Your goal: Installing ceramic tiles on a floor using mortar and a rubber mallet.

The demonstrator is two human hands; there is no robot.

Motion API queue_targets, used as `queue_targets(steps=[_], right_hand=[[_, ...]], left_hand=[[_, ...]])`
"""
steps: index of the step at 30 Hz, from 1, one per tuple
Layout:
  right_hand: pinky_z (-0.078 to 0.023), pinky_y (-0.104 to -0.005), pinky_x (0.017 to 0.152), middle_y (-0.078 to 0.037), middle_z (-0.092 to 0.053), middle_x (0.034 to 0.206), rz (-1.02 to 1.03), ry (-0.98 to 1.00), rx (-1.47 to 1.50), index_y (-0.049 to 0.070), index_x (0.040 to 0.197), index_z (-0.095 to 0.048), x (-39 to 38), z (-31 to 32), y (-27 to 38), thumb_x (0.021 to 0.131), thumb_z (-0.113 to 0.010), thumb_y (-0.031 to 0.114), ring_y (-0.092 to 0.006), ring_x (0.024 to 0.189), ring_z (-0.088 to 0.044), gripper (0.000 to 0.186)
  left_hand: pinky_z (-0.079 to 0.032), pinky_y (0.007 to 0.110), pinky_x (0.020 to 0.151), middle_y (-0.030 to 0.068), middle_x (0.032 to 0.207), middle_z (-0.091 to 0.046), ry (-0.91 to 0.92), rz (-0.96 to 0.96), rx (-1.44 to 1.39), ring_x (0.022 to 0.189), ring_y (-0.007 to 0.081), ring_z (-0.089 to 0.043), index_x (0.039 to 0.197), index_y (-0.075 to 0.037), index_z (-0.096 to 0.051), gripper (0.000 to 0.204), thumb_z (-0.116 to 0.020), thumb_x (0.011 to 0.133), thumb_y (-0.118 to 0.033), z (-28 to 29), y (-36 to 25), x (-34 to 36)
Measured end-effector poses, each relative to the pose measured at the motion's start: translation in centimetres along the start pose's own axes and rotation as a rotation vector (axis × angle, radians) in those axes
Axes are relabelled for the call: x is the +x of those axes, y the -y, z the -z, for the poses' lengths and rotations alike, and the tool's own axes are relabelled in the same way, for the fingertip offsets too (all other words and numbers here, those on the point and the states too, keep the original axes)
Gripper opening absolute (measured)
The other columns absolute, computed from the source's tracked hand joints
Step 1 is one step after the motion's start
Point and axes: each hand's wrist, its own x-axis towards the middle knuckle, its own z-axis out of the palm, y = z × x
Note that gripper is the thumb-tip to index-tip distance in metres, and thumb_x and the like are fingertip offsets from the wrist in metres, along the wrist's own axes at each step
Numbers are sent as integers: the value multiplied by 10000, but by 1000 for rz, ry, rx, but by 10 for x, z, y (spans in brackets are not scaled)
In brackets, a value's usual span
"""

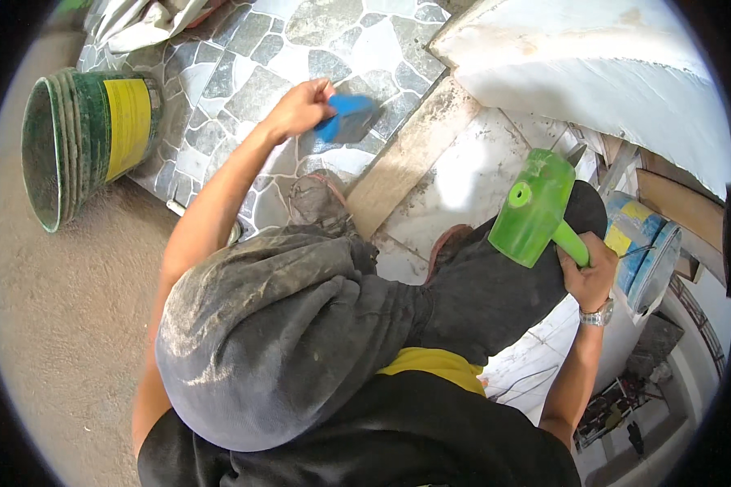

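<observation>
My right hand (590, 272) is wrapped round the handle of a bright green mallet (536, 207), its thick head raised above my right knee. My left hand (300, 108) is stretched forward over the tiles, gripping a small flat blue scraper (345, 118) by one side. The scraper is smeared by motion, and its greyish far part looks like a blade. Beneath it lies a stone-patterned tile floor (256, 101) in grey and white. My left shoe (321, 199) rests at the edge of these tiles.
Two or more stacked green buckets (54, 154) lie tipped at the left on bare concrete (89, 300). A dusty board-like strip (414, 150) borders the patterned tiles. A blue bucket (646, 252) stands at the right, below a white-covered slab (601, 97). Pale sacks (150, 24) lie far left.
</observation>
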Motion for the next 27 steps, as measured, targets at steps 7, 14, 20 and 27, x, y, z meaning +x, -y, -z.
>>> queue_targets(steps=[7,14,20,27], right_hand=[[-436,-383,524,-138,-577,654,17,-18,11,30,736,-607,4,-1,0,782,-752,128,-337,567,-586,181],[-417,-351,512,-128,-565,628,27,-11,-24,23,730,-610,1,1,-2,820,-739,128,-278,535,-571,189],[-444,-403,517,-155,-567,625,-49,-41,-52,45,713,-588,0,-1,1,766,-755,139,-367,567,-586,199],[-439,-368,518,-140,-581,616,-30,-60,-37,33,721,-620,1,-1,1,781,-760,147,-311,545,-594,190]], left_hand=[[-498,348,660,58,748,-654,609,-282,492,728,185,-627,825,-30,-610,157,-643,706,66,-4,-23,-9],[-527,421,651,114,753,-699,379,-369,953,751,302,-688,831,-96,-691,167,-643,685,-30,-65,-87,34],[-544,411,661,138,800,-719,-121,-410,737,741,286,-707,850,-90,-699,172,-616,711,-33,-47,-84,97],[-441,236,637,-41,761,-628,-73,-153,-162,691,50,-549,951,-74,-664,151,-690,811,-25,24,-74,131]])
